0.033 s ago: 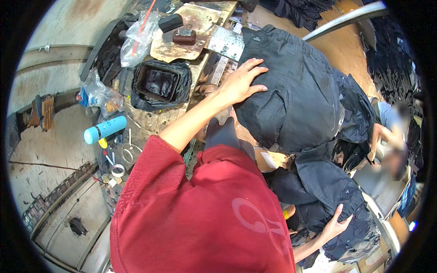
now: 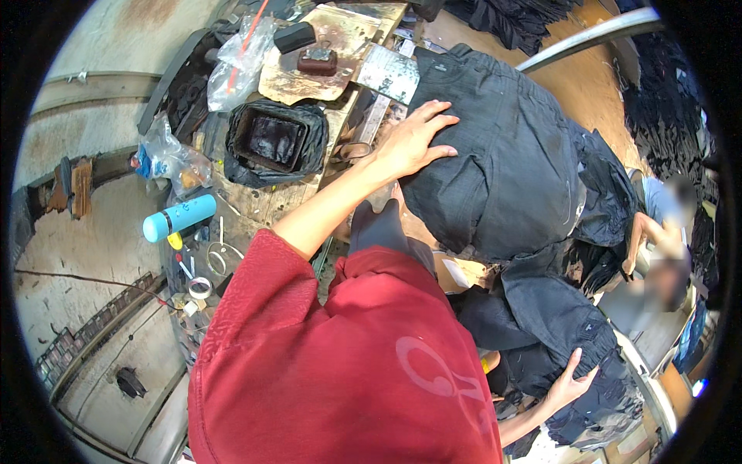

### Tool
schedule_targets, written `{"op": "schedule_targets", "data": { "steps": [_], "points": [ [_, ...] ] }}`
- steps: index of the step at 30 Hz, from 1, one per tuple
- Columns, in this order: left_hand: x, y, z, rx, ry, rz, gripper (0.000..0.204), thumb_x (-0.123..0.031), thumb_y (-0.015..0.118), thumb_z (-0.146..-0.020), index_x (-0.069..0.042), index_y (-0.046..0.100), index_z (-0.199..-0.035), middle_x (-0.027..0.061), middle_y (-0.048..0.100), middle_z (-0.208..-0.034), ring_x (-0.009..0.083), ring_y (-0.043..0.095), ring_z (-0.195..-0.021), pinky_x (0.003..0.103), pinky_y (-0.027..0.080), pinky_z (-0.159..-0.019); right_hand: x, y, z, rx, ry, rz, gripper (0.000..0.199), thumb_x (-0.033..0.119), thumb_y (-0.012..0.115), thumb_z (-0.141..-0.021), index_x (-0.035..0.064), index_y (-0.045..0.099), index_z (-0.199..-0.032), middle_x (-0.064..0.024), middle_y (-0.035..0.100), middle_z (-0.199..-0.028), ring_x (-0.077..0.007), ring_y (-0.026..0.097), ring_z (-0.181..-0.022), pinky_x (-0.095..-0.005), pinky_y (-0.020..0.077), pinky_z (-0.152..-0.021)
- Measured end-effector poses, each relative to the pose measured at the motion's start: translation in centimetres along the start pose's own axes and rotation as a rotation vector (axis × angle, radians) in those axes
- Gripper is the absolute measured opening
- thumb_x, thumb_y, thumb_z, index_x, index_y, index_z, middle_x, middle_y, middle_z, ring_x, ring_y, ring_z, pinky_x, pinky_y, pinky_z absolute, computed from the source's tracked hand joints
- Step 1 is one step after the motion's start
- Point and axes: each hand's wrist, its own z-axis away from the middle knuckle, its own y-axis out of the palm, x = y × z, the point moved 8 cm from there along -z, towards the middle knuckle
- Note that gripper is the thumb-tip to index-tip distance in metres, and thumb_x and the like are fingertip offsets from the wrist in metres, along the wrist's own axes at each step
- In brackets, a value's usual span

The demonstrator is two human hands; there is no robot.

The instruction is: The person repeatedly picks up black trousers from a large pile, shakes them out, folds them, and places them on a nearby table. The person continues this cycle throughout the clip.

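Observation:
My left hand [image 2: 421,139] lies flat with fingers spread on a pair of dark grey trousers [image 2: 502,139], spread over a pile at the upper middle. Its palm presses on the cloth near the left edge. A flat, ink-stained pale plate [image 2: 389,73] touches that edge, just beyond my fingers. At the lower right, my right hand [image 2: 568,387] rests against a second pair of dark trousers [image 2: 553,298], beside the gathered waistband. The fingers that show there are stretched apart; the others are hidden.
On the wooden bench at left are a black-lined tray of dark ink [image 2: 270,138], a small brown block [image 2: 314,62], plastic bags [image 2: 241,62] and a blue bottle [image 2: 179,218]. A metal rail [image 2: 591,39] crosses the upper right. Another person's arm [image 2: 640,236] is at right, near heaped dark cloth.

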Motion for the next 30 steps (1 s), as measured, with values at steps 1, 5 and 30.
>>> {"op": "schedule_targets", "data": {
  "steps": [1, 5, 30],
  "points": [
    [0.0, -0.2, 0.1, -0.018, 0.016, 0.005, 0.060, -0.033, 0.082, -0.089, -0.010, 0.061, -0.140, 0.0167, 0.048, -0.158, 0.0399, 0.045, -0.148, 0.048, 0.044, -0.118, 0.3, 0.1, -0.2, 0.008, 0.007, 0.015, 0.061, 0.031, 0.079, -0.097, -0.0123, 0.060, -0.136, -0.0223, 0.070, -0.128, -0.0293, 0.066, -0.111, -0.0392, 0.0488, -0.103],
    [0.0, -0.2, 0.3, -0.060, 0.038, 0.020, 0.060, -0.034, 0.084, -0.087, -0.010, 0.062, -0.138, 0.0171, 0.050, -0.157, 0.0397, 0.046, -0.147, 0.048, 0.045, -0.117, 1.2, 0.4, -1.3, 0.070, 0.013, 0.002, 0.062, 0.030, 0.080, -0.097, -0.0121, 0.059, -0.138, -0.0236, 0.068, -0.131, -0.0311, 0.065, -0.114, -0.0395, 0.0472, -0.106],
    [-4.3, -4.5, 18.7, -0.676, -0.382, 0.002, 0.018, -0.016, 0.073, -0.098, -0.001, 0.073, -0.108, 0.0129, 0.072, -0.098, 0.0241, 0.069, -0.085, 0.034, 0.054, -0.076, 9.3, 9.1, -8.7, 0.800, -0.619, -0.214, 0.049, 0.025, 0.088, -0.083, -0.0042, 0.073, -0.119, -0.0095, 0.079, -0.099, -0.0168, 0.071, -0.091, -0.0324, 0.0542, -0.088]
  ]
}}
